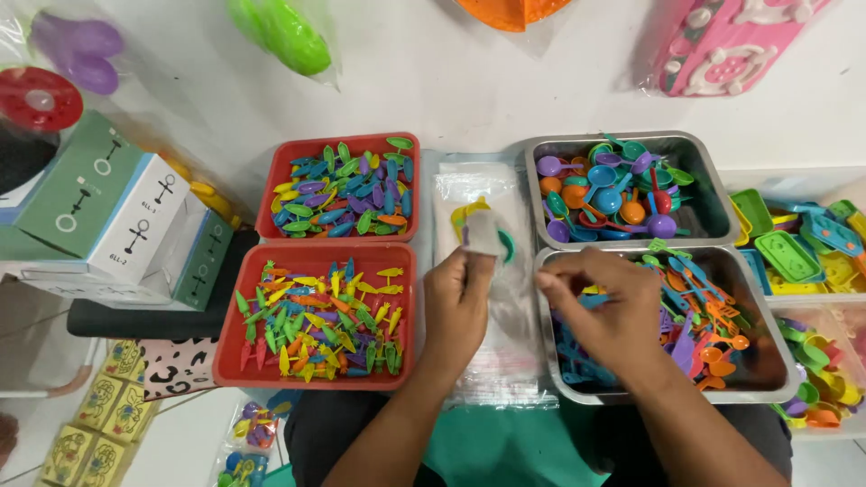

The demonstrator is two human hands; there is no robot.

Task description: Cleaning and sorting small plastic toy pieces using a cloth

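Observation:
My left hand (457,305) pinches a small clear plastic bag (483,231) that holds a few colourful toy pieces, over a stack of clear bags (492,361) in the middle. My right hand (606,311) hovers above the near metal tray (760,383) of mixed plastic toy utensils, fingers curled together; what they hold cannot be made out. A far metal tray (713,194) contains small coloured spoons. To the left are two red trays: the near one (316,257) with small carrot-shaped pieces, the far one (336,142) with leaf-shaped pieces.
Green and white cardboard boxes (117,212) are stacked at the left. Clear bins of green and yellow toy parts (794,252) stand at the right. Bagged toys (289,36) hang on the white wall behind. Packaged toys (244,442) lie on the floor at lower left.

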